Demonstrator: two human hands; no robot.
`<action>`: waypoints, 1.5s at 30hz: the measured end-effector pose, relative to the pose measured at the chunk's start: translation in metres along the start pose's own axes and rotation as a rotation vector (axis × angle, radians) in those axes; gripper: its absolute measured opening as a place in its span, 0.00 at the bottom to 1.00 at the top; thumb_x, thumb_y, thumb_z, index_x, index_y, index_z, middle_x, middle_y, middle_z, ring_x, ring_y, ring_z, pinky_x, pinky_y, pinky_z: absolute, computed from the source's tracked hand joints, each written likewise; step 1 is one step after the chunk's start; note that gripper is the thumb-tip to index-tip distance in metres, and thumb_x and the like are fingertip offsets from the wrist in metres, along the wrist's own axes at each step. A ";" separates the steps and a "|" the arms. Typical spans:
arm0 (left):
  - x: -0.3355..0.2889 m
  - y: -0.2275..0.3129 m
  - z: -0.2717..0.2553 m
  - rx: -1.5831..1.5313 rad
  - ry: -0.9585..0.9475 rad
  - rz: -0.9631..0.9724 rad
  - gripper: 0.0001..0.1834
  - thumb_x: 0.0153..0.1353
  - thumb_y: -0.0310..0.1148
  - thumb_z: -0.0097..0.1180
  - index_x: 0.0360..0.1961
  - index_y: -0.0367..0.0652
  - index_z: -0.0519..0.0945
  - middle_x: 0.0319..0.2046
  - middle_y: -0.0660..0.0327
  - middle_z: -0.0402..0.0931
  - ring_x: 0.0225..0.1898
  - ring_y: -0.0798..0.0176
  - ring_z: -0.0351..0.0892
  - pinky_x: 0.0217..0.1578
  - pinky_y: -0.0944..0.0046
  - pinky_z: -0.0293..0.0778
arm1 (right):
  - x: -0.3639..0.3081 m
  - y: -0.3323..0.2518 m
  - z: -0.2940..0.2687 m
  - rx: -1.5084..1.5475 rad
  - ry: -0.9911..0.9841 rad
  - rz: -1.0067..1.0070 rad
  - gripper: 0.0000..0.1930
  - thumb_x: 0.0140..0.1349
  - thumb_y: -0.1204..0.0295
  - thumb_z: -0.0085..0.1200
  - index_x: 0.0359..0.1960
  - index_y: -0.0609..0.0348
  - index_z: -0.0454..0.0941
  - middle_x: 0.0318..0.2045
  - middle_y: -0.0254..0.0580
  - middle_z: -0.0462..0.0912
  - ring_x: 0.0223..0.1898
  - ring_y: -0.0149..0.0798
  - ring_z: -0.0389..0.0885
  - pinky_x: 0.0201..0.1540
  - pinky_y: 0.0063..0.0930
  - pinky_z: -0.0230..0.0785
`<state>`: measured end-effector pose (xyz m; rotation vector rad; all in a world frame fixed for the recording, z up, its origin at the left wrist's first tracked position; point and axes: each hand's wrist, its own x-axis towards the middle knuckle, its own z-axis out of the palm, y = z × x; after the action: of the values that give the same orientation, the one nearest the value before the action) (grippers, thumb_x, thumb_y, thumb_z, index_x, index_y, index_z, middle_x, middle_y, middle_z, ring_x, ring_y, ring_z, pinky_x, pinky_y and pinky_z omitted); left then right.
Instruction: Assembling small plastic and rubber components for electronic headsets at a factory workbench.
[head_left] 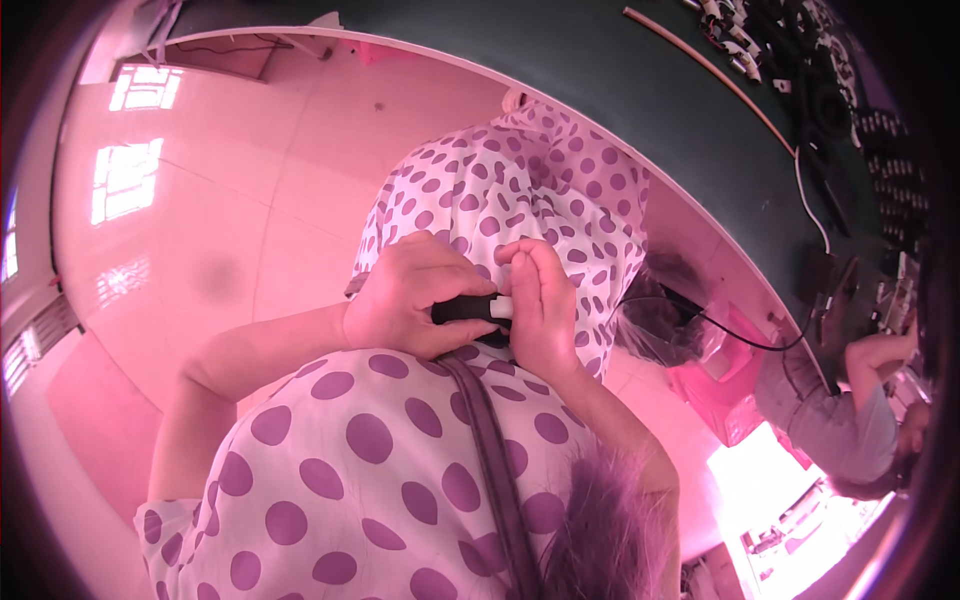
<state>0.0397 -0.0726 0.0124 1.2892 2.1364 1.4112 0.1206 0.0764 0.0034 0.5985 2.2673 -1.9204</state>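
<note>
My left hand is closed around a small black handle-like object with a pale tip. My right hand pinches that pale tip, fingers bunched together against the left hand. Both hands meet over my lap, above white clothing with purple dots. Much of the black object is hidden inside the left fist. A dark strap runs across my dotted top.
A dark green work surface curves across the top right, strewn with cables and small parts. A black cable hangs from its edge. Another person in grey sits at the right. The glossy tiled floor lies left.
</note>
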 end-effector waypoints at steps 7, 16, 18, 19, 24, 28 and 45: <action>-0.006 0.002 0.006 -0.063 -0.009 -0.079 0.16 0.33 0.31 0.68 0.27 0.39 0.79 0.23 0.59 0.77 0.26 0.61 0.76 0.29 0.67 0.68 | -0.003 0.008 0.003 -0.039 -0.012 -0.097 0.06 0.62 0.75 0.37 0.35 0.63 0.67 0.15 0.47 0.71 0.16 0.46 0.73 0.21 0.32 0.63; 0.002 0.011 0.009 -0.089 -0.046 -0.206 0.14 0.35 0.27 0.65 0.26 0.38 0.78 0.24 0.58 0.76 0.25 0.59 0.75 0.28 0.64 0.69 | 0.002 0.006 -0.002 -0.021 -0.054 -0.023 0.08 0.63 0.72 0.36 0.35 0.62 0.68 0.20 0.49 0.74 0.19 0.43 0.74 0.24 0.29 0.65; -0.001 0.012 0.007 -0.403 -0.087 -0.530 0.15 0.38 0.28 0.65 0.30 0.37 0.78 0.28 0.59 0.76 0.28 0.64 0.75 0.30 0.67 0.70 | 0.001 0.007 -0.002 0.015 -0.062 -0.038 0.08 0.64 0.72 0.36 0.35 0.62 0.68 0.20 0.47 0.73 0.19 0.39 0.73 0.24 0.27 0.64; -0.003 0.012 0.004 -0.401 -0.085 -0.534 0.15 0.38 0.28 0.65 0.30 0.37 0.78 0.28 0.59 0.76 0.28 0.64 0.75 0.30 0.67 0.70 | 0.001 0.007 -0.001 0.054 -0.069 -0.056 0.09 0.64 0.71 0.36 0.34 0.63 0.68 0.20 0.44 0.73 0.20 0.35 0.71 0.24 0.25 0.63; -0.009 0.005 -0.002 -0.666 -0.163 -0.628 0.13 0.53 0.32 0.57 0.37 0.34 0.76 0.31 0.59 0.75 0.31 0.69 0.73 0.33 0.70 0.69 | 0.003 0.002 -0.006 0.188 -0.043 0.131 0.10 0.64 0.70 0.37 0.33 0.63 0.69 0.17 0.35 0.68 0.18 0.26 0.63 0.22 0.20 0.57; 0.005 0.008 -0.011 -0.637 -0.291 -0.727 0.14 0.55 0.35 0.55 0.38 0.35 0.75 0.26 0.58 0.75 0.29 0.66 0.74 0.34 0.67 0.67 | 0.004 0.005 -0.004 0.177 0.005 0.126 0.10 0.64 0.71 0.36 0.32 0.64 0.69 0.16 0.34 0.66 0.18 0.25 0.61 0.22 0.20 0.56; -0.013 0.008 0.015 0.171 -0.010 -0.016 0.17 0.39 0.31 0.62 0.32 0.35 0.75 0.26 0.56 0.73 0.26 0.57 0.72 0.33 0.61 0.65 | 0.002 0.013 0.003 -0.069 0.000 -0.058 0.07 0.62 0.73 0.38 0.32 0.63 0.67 0.20 0.50 0.74 0.19 0.49 0.74 0.23 0.34 0.65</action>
<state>0.0606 -0.0733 0.0092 1.3316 2.2976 1.2364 0.1231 0.0750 -0.0096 0.5301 2.3656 -1.8584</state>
